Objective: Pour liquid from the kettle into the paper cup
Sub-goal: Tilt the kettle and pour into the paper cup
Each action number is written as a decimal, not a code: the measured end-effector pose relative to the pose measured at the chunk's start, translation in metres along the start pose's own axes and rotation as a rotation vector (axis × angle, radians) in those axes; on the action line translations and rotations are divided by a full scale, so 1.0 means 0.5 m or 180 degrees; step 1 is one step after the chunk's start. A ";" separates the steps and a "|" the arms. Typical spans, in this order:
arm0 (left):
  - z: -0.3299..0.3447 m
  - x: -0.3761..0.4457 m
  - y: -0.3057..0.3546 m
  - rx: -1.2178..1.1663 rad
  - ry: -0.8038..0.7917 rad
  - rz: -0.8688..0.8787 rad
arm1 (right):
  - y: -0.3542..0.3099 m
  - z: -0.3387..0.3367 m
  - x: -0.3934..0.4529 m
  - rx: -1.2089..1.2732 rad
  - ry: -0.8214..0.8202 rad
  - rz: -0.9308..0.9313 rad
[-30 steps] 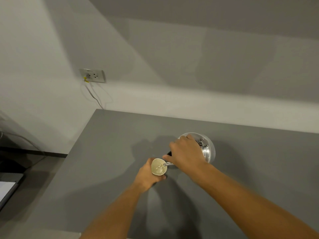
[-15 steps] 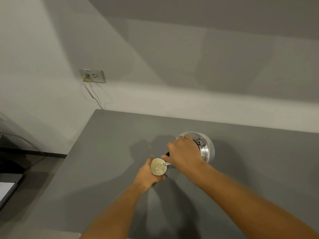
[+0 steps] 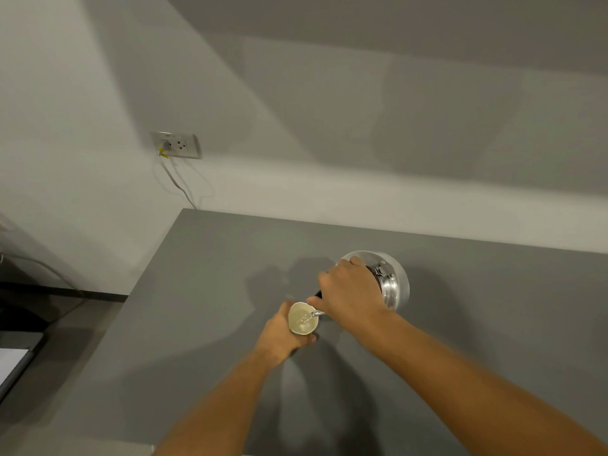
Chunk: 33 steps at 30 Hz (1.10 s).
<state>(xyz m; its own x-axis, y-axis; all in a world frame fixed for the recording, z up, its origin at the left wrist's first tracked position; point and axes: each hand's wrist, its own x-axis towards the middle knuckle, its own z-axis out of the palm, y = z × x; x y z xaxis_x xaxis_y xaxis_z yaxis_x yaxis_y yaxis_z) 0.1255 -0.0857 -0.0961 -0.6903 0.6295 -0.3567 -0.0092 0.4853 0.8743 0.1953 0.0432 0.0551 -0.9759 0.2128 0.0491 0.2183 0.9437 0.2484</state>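
A shiny metal kettle (image 3: 393, 284) is tilted to the left above the grey table (image 3: 204, 291). My right hand (image 3: 348, 291) grips its black handle and hides most of the lid side. The thin spout reaches over the rim of a small white paper cup (image 3: 303, 318), and a clear stream runs into the liquid inside. My left hand (image 3: 279, 334) is wrapped around the cup from the left and below, holding it upright just left of the kettle.
The table meets a white wall at the back, and its left edge drops off near a dark floor strip. A wall socket (image 3: 177, 144) with a plugged cable hangs above the table's back-left corner. A dark object with a white sheet (image 3: 13, 366) lies at the far left.
The kettle and my right hand have barely shifted. The stream keeps running and the cup stays in the same spot in my left hand.
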 end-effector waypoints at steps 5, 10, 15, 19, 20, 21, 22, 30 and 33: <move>0.000 -0.003 0.004 -0.0057 -0.0013 -0.0028 | -0.001 0.002 0.002 -0.0018 -0.0007 -0.0005; 0.001 -0.001 0.003 -0.0034 0.0009 -0.0037 | -0.001 0.006 0.001 0.0024 0.0017 0.0004; 0.001 0.004 -0.003 -0.0056 -0.0041 -0.0053 | 0.001 0.013 0.003 0.0017 0.0082 0.0022; 0.002 0.004 -0.003 -0.0027 -0.0020 -0.0045 | 0.008 0.018 0.005 0.0149 0.0089 0.0096; 0.001 0.004 -0.003 -0.0001 -0.0014 -0.0025 | 0.012 0.018 0.006 0.0207 0.0066 0.0136; 0.001 0.004 -0.002 0.0003 -0.0018 -0.0007 | 0.017 0.018 0.006 0.0254 0.0039 0.0183; 0.001 0.004 -0.003 -0.0014 -0.0031 0.0003 | 0.023 0.018 0.007 0.0295 0.0017 0.0232; 0.000 0.006 -0.010 0.0051 -0.0014 0.0139 | 0.083 0.034 -0.002 0.1027 -0.0114 0.0674; -0.001 0.007 -0.013 0.0075 -0.0014 0.0163 | 0.101 0.046 -0.004 0.1366 -0.0276 0.0855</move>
<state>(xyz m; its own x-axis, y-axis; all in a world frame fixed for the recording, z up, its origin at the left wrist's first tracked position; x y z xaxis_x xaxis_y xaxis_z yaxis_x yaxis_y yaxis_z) 0.1228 -0.0868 -0.1028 -0.6862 0.6566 -0.3131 0.0431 0.4664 0.8835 0.2083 0.0964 0.0455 -0.8847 0.4652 -0.0284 0.4622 0.8678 -0.1823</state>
